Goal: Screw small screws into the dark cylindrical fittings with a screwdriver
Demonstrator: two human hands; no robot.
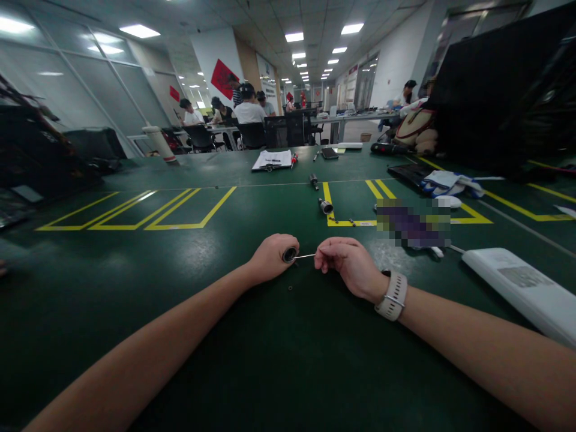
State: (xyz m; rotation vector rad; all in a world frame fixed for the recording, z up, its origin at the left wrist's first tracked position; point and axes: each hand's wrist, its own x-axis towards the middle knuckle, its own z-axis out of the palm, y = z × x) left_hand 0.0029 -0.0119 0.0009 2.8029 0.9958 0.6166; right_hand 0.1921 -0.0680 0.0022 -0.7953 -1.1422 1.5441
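Observation:
My left hand is closed around a small black cylindrical part, its round end facing right. My right hand pinches a thin metal tool, whose tip points into the end of that part. Both hands rest on the dark green table. A tiny dark piece lies on the table just below the left hand. A pale watch sits on my right wrist.
Two more cylindrical parts lie farther back near yellow tape lines. A white flat device lies at right, gloves beyond it. A clipboard with papers sits at the back. Several people sit at distant desks.

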